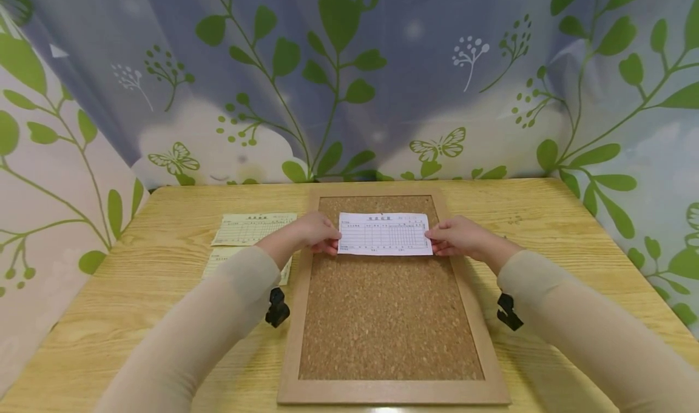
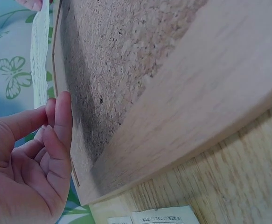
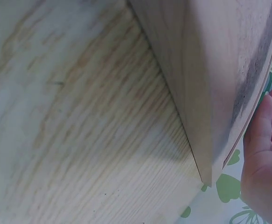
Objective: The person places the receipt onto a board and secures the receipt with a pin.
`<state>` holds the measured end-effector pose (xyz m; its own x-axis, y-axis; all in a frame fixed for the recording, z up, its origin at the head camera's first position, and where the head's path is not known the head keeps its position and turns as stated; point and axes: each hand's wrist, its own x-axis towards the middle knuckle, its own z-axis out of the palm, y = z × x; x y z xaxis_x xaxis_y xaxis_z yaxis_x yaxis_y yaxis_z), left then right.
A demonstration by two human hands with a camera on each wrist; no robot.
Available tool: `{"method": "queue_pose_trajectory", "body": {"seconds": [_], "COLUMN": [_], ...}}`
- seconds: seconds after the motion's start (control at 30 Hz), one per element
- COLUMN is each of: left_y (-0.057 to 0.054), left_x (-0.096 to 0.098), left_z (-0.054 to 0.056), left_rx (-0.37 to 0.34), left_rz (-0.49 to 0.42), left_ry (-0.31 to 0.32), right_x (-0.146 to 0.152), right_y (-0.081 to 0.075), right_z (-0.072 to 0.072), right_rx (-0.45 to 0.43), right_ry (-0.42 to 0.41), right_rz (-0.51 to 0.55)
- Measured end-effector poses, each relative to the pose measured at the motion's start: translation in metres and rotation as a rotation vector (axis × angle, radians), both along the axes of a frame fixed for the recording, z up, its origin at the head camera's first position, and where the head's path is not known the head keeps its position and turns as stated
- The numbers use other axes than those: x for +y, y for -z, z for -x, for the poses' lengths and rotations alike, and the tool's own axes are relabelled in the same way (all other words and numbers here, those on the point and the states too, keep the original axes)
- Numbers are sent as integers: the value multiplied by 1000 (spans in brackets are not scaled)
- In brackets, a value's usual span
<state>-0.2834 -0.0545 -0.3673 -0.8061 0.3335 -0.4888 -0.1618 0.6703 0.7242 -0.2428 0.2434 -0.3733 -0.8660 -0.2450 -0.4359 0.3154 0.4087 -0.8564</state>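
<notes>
A white printed form slip point(image 1: 384, 234) with a ruled grid is stretched over the upper part of a wood-framed cork board point(image 1: 388, 322). My left hand point(image 1: 318, 232) pinches its left edge between thumb and fingers. At the opposite edge my right hand point(image 1: 457, 237) pinches the paper the same way. In the left wrist view the left hand point(image 2: 33, 158) holds the slip point(image 2: 40, 56), seen nearly edge-on above the cork. The right wrist view catches the right hand point(image 3: 264, 154) at its border, beside the board's frame point(image 3: 196, 93); the paper is hidden there.
Two yellowish form slips lie on the wooden table point(image 1: 164, 267) left of the board: the upper slip point(image 1: 240, 230) and a lower slip point(image 1: 218, 261) partly behind the left forearm. A patterned curtain point(image 1: 382, 97) with green leaves and butterflies hangs behind the table.
</notes>
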Motion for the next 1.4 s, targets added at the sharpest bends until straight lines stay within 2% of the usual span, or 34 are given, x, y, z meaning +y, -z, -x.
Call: {"method": "queue_pose_trajectory", "body": {"seconds": [0.43, 1.03, 1.4], "left_y": [3, 4, 5], "left_x": [3, 7, 10], "left_z": [6, 8, 11], "left_rx": [-47, -46, -54], "left_rz": [-44, -9, -35], "left_ry": [-46, -64, -104], "right_x": [1, -2, -2], "right_y": [4, 9, 10], "right_z": [11, 16, 19], "right_rx": [-4, -22, -19], "right_ry": [18, 54, 69], "right_rz": [-11, 6, 29]}}
